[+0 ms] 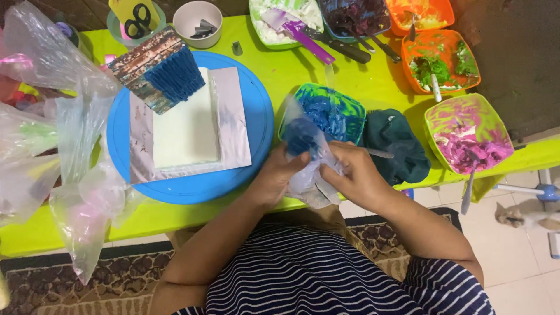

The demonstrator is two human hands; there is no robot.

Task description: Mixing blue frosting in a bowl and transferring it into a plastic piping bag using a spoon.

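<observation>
Both hands grip a clear plastic piping bag (306,157) with blue icing inside, held over the table's near edge. My left hand (277,178) clasps the bag's left side. My right hand (356,175) pinches its right side and lower folds. Just behind the bag sits a green bowl smeared with blue icing (332,111). To the left, a white rectangular cake (186,125) rests on a silver board atop a round blue turntable (256,134). A blue-piped block (160,70) leans on the cake's far end.
A dark green cloth (396,143) lies right of the hands. Bowls of pink (469,137), green (443,61), orange (420,14), purple (356,14) and white (286,20) icing crowd the lime table's back right. Empty plastic bags (76,151) pile at left. Scissors (140,17) stand in a cup.
</observation>
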